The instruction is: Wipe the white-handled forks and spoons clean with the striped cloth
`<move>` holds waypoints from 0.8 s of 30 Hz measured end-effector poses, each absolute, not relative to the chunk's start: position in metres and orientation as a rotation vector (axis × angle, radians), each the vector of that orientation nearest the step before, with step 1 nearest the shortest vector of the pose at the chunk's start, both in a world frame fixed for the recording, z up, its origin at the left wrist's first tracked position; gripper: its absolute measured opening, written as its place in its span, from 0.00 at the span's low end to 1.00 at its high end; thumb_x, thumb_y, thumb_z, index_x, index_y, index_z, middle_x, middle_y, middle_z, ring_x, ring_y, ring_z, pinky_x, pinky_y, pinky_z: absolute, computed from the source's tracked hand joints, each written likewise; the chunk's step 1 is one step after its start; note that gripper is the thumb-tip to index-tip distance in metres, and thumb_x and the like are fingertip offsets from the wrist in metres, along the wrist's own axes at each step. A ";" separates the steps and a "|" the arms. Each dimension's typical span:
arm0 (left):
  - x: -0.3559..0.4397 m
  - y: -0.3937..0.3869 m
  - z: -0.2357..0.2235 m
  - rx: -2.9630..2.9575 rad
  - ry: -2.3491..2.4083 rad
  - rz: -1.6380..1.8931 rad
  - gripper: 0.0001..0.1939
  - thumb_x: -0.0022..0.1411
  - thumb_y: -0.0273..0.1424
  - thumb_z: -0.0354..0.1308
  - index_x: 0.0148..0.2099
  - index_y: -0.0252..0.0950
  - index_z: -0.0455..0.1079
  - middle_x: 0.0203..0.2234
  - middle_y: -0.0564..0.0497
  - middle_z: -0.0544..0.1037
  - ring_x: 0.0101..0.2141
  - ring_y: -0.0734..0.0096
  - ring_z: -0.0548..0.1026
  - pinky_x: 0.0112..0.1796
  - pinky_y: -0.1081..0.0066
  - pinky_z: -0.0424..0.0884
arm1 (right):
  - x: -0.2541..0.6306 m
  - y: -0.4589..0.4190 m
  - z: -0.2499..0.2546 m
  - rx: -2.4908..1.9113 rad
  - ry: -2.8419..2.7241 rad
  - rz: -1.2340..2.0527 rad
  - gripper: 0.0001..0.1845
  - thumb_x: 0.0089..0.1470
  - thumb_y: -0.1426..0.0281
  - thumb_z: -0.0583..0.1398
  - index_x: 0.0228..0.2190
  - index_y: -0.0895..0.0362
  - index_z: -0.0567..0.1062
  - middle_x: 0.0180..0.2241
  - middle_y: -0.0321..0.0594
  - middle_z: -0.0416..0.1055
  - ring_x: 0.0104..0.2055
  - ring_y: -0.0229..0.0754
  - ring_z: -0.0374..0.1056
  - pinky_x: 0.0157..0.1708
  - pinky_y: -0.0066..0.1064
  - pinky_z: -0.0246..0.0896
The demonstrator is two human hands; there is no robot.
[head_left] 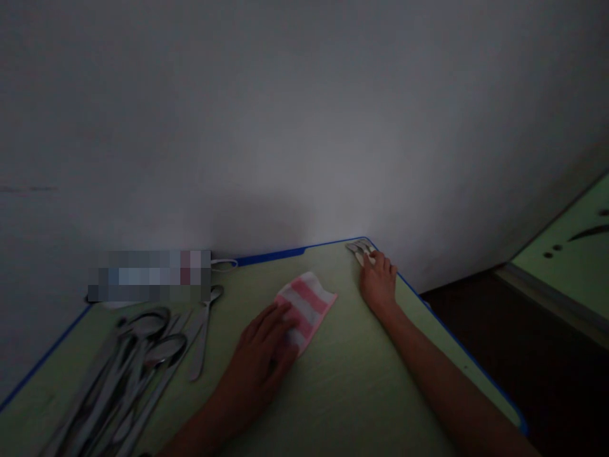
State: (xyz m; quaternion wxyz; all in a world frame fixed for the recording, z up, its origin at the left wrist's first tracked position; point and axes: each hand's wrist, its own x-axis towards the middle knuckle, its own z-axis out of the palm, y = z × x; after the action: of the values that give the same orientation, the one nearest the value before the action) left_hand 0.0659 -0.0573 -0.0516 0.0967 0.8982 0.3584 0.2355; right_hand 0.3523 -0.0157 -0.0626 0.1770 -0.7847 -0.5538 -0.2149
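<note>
My left hand (264, 352) is over the near left part of a pink-and-white striped cloth (309, 301), fingers bent across it and the thumb lower down at its near edge. Toward the far right corner of the table, my right hand (379, 279) has its fingers closed at the pale handles of several pieces of cutlery (360, 249). Their metal heads point to the wall; forks or spoons, I cannot tell. The fingers hide part of those handles. A single spoon (203, 336) lies left of the cloth, its bowl toward the wall.
A pile of metal ladles, spoons and other long utensils (128, 362) covers the table's left side. Behind it is a blurred-out object (150, 276) with a pale loop (224, 262). The pale green table (361, 387) has a blue edge and meets a grey wall (304, 127).
</note>
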 end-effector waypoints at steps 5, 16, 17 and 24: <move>0.066 -0.057 -0.055 2.557 1.014 0.812 0.20 0.63 0.30 0.47 0.57 0.39 0.55 0.59 0.45 0.56 0.58 0.59 0.54 0.55 0.54 0.56 | 0.358 -0.016 -0.062 -2.156 -1.564 -0.573 0.21 0.53 0.74 0.51 0.49 0.53 0.66 0.49 0.49 0.59 0.45 0.50 0.55 0.40 0.40 0.48; 0.050 -0.050 -0.028 2.311 1.253 1.073 0.08 0.57 0.22 0.48 0.40 0.36 0.58 0.36 0.48 0.65 0.37 0.67 0.67 0.39 0.65 0.67 | 0.266 -0.055 -0.056 -1.178 -2.181 0.000 0.18 0.57 0.67 0.49 0.49 0.55 0.65 0.43 0.47 0.64 0.47 0.45 0.59 0.46 0.39 0.56; 0.047 -0.046 -0.023 2.283 1.292 1.080 0.08 0.57 0.23 0.48 0.41 0.36 0.58 0.35 0.49 0.65 0.35 0.68 0.67 0.37 0.67 0.67 | 0.257 -0.053 -0.057 -1.109 -2.281 0.048 0.17 0.56 0.66 0.50 0.47 0.55 0.66 0.42 0.46 0.64 0.48 0.45 0.59 0.46 0.39 0.56; 0.007 -0.027 0.029 2.339 1.295 0.538 0.09 0.60 0.34 0.47 0.42 0.36 0.62 0.33 0.50 0.71 0.32 0.71 0.70 0.32 0.72 0.66 | 0.235 -0.007 -0.064 -1.320 -2.199 0.138 0.11 0.56 0.67 0.50 0.36 0.57 0.70 0.35 0.43 0.68 0.39 0.40 0.64 0.41 0.32 0.57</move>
State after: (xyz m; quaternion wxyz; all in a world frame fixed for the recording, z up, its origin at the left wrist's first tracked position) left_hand 0.0071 -0.0268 0.0288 0.2059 0.8392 0.4648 0.1931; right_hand 0.2349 -0.0065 -0.0635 0.2825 -0.4929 -0.8213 0.0515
